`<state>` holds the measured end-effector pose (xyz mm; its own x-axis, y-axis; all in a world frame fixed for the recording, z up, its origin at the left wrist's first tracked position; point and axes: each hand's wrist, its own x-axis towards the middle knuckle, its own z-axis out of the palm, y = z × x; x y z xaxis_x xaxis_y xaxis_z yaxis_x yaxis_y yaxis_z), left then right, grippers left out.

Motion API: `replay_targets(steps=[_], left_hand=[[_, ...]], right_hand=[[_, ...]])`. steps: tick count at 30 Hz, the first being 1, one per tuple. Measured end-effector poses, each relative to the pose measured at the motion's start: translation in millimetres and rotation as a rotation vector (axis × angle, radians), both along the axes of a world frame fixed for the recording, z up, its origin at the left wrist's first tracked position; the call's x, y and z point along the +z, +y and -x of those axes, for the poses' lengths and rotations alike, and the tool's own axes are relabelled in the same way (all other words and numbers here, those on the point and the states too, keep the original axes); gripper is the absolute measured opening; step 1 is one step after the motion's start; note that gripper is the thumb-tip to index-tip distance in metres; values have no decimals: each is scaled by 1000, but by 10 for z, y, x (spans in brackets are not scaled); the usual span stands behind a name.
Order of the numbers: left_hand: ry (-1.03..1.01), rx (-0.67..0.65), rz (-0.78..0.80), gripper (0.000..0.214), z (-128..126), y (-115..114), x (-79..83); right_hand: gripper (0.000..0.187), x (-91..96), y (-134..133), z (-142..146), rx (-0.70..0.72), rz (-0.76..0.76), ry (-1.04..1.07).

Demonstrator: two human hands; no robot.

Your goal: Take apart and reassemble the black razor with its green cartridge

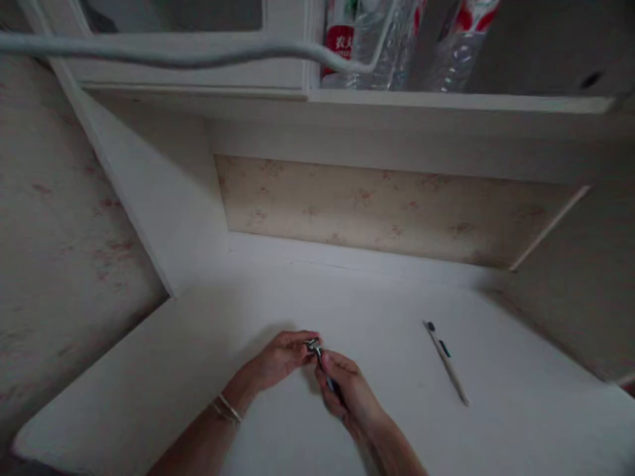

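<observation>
Over the white desktop, both of my hands meet at a small tool with a shiny metal head (pixel 315 345) and a dark handle. Its exact kind is too small and blurred to tell. The fingertips of my left hand (pixel 280 359) pinch the metal head. My right hand (pixel 350 387) is closed round the dark handle, with thumb and fingers near the head. Much of the handle is hidden by the right fingers. To the right, apart from both hands, lies a slim pale pen-like stick (pixel 448 363) with dark parts near its far end.
The white desktop (pixel 377 311) sits in a nook between side panels (pixel 149 178). Overhead, a shelf (pixel 446 102) holds several plastic bottles (pixel 377 46). A pale cable or tube (pixel 198 54) crosses in front of the cabinet. Flowered wallpaper (pixel 347 205) covers the back.
</observation>
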<state>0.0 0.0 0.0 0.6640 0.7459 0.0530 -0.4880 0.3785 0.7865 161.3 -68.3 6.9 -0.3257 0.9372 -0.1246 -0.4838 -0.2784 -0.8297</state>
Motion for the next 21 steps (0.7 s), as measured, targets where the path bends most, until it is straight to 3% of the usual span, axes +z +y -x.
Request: replay_targets(steps=[10, 18, 21], left_hand=[[-31, 103, -41, 37, -82, -37, 48], [-9, 128, -33, 33, -129, -96, 68], [16, 217, -11, 31, -121, -74, 86]], right_hand=[[43, 29, 22, -6, -96, -199, -218], [21, 57, -31, -83, -26, 20, 123], [28, 87, -21, -134, -63, 41, 148]])
